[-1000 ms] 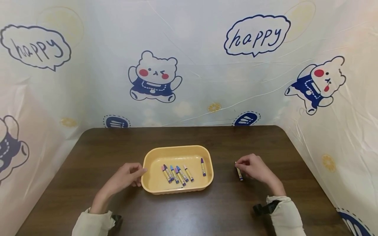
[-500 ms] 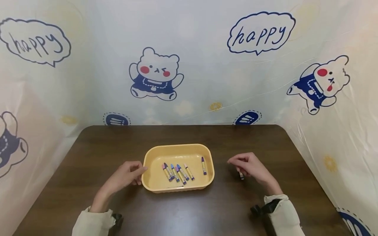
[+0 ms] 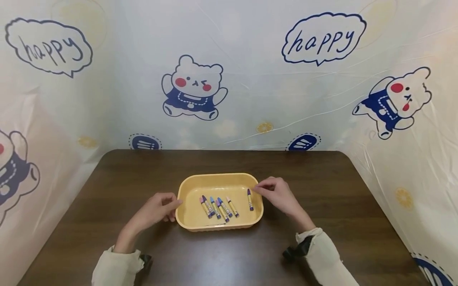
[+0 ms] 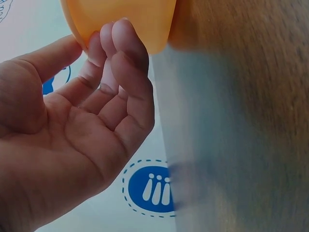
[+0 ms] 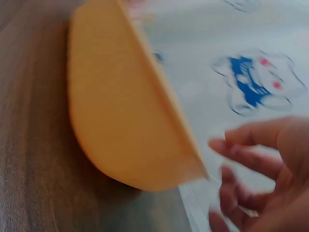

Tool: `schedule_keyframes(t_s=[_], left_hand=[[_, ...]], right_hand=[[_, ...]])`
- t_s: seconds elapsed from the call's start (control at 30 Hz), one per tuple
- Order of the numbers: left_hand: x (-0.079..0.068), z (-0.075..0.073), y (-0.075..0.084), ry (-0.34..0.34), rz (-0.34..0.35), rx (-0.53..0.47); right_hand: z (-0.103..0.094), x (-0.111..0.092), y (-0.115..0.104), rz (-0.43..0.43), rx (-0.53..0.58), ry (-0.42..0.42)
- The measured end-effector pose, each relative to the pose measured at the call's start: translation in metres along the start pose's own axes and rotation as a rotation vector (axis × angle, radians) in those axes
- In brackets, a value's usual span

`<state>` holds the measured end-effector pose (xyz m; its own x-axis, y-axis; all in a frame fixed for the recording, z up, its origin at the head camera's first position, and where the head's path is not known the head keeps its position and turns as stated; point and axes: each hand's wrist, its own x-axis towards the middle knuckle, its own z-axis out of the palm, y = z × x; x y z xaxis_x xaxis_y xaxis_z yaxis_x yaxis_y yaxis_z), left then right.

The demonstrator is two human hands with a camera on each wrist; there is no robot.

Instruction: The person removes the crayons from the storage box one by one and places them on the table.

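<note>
A yellow plastic tray (image 3: 214, 182) holds several crayons, with yellow wrappers and pink, purple, blue or pale tips. Most lie together in a slanted group, including a pale-tipped crayon (image 3: 232, 207); one purple crayon (image 3: 250, 200) lies apart near the right wall. My left hand (image 3: 159, 208) pinches the tray's left end, thumb at the rim and fingers against the outer wall in the left wrist view. Over the right rim hovers my right hand (image 3: 279, 194), fingertips close above the lone purple crayon. In the right wrist view its fingers (image 5: 246, 154) are loosely bent, nothing between them.
The tray stands mid-way on a dark brown wooden table (image 3: 229, 254). A pale curtain (image 3: 250, 99) printed with bears and "happy" bubbles surrounds the table's back and sides. A dark wrist camera (image 3: 297, 250) sits on the right cuff.
My right hand has let go of a crayon on the table at right and moved left to the tray's rim. That crayon is now out of sight. The left hand stays at the tray.
</note>
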<state>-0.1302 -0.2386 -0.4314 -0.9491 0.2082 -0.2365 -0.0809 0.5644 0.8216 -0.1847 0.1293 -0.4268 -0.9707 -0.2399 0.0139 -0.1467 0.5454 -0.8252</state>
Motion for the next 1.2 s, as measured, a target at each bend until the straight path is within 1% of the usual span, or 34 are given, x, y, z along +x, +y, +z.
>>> schedule_keyframes(t_s=[0.07,0.13,0.17,0.23,0.27,0.37,0.47,0.5,0.6,0.73,0.8,0.9,1.0,1.1,1.2], left_hand=[[0.0,0.001,0.0,-0.001,-0.001,0.003],[0.0,0.001,-0.001,-0.003,-0.002,0.001],[0.0,0.001,-0.001,-0.003,0.004,0.0],[0.0,0.002,-0.002,0.0,0.005,0.001],[-0.003,0.001,0.003,0.002,0.0,0.0],[-0.003,0.001,0.002,0.014,-0.019,0.005],[-0.003,0.0,0.003,0.022,-0.031,0.005],[-0.001,0.0,-0.002,0.026,-0.032,0.006],[-0.001,0.0,-0.002,0.027,-0.031,0.004],[-0.001,0.0,-0.001,0.018,-0.025,0.012],[-0.002,0.0,-0.001,0.016,-0.022,0.016],[-0.002,0.0,0.001,0.017,-0.012,0.018],[-0.002,-0.001,0.001,0.018,0.005,0.016],[-0.002,0.0,0.002,0.02,0.01,0.014],[-0.002,0.0,0.001,0.021,-0.004,0.015]], right_hand=[[0.009,0.002,-0.005,-0.033,-0.11,0.082],[0.018,0.001,-0.01,-0.02,-0.187,0.158],[0.022,0.0,-0.011,-0.014,-0.211,0.184],[0.03,-0.003,-0.012,0.017,-0.239,0.209],[0.033,-0.005,-0.011,0.039,-0.251,0.209],[0.044,-0.008,-0.009,0.057,-0.302,0.196],[0.053,-0.009,-0.007,0.029,-0.373,0.213],[0.056,-0.01,-0.007,0.013,-0.407,0.225],[0.061,-0.009,-0.008,0.003,-0.526,0.231],[0.065,-0.007,-0.011,0.049,-0.685,0.196],[0.065,-0.005,-0.013,0.071,-0.731,0.175],[0.067,-0.003,-0.015,0.104,-0.755,0.154],[0.067,-0.002,-0.015,0.127,-0.752,0.136],[0.066,-0.003,-0.013,0.132,-0.722,0.123],[0.064,-0.004,-0.011,0.119,-0.664,0.124]])
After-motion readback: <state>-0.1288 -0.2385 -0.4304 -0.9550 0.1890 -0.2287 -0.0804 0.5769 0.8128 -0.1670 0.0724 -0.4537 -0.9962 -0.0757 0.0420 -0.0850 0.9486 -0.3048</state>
